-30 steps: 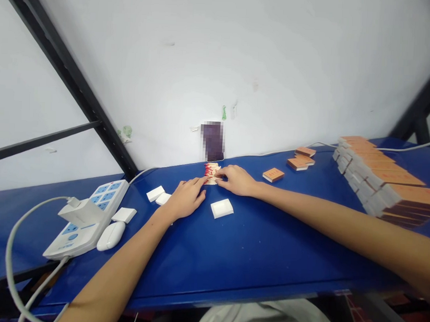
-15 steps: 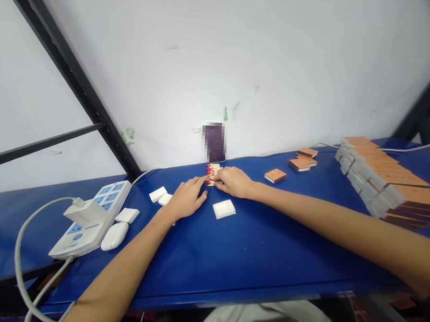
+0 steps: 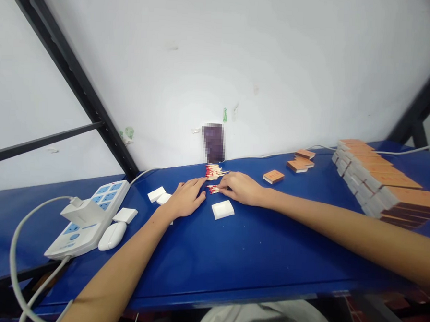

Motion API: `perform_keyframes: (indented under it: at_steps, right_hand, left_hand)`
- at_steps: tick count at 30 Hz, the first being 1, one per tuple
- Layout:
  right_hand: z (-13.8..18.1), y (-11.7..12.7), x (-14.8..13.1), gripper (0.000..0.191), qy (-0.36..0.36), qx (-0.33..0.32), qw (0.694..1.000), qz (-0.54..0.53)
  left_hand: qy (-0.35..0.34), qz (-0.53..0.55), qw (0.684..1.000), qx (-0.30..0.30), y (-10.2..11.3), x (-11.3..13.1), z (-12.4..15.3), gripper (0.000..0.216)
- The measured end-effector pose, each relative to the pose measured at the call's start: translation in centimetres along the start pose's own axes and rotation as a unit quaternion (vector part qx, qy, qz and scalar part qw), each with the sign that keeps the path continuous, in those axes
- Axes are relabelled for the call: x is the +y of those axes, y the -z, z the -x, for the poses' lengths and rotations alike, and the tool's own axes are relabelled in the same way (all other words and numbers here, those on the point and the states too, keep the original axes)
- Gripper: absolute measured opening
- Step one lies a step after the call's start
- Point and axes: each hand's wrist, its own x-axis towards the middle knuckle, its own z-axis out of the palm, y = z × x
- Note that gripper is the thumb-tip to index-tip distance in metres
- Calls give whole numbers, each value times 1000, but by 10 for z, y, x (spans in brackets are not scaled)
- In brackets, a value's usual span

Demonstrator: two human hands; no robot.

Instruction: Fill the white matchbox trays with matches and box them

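A small heap of red-tipped matchsticks (image 3: 213,171) lies on the blue table (image 3: 231,258) near the wall. My right hand (image 3: 240,187) pinches a few matchsticks (image 3: 212,189) drawn a little toward me from the heap. My left hand (image 3: 186,198) lies flat on the table just left of them, fingers stretched toward the heap. A white open box tray (image 3: 223,209) sits right in front of both hands. Two more white trays (image 3: 159,196) lie left of my left hand.
A white power strip (image 3: 89,217) with a plugged adapter and grey cable (image 3: 19,247), a white earbud case (image 3: 111,236) and another white tray (image 3: 124,215) sit at the left. Orange matchboxes (image 3: 273,176) lie loose at the back; a long stack (image 3: 379,181) fills the right. A dark phone (image 3: 213,142) leans on the wall.
My right hand has pulled back from the heap toward me, bringing a few matchsticks with it. My left hand has stayed nearly in place.
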Motion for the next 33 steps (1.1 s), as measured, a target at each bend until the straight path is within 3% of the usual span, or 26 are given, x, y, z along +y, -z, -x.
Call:
perform_keyframes:
  at_steps: [8,17,24,33]
  right_hand:
    - [6,-8,2,25,-5,41,998,-48]
    - [6,-7,4,23,16,37,996,-84]
    - [9,-8,1,36,-28,59,996,-54]
    - [8,-6,0,27,-23,49,997,-62]
  left_hand:
    - [-22,-8,1000,16,1,5,0,51]
    - [-58,5,998,28,1,5,-1,48]
    - [5,-82,995,58,8,12,3,39]
    - [-26,-99,994,44,11,19,7,41]
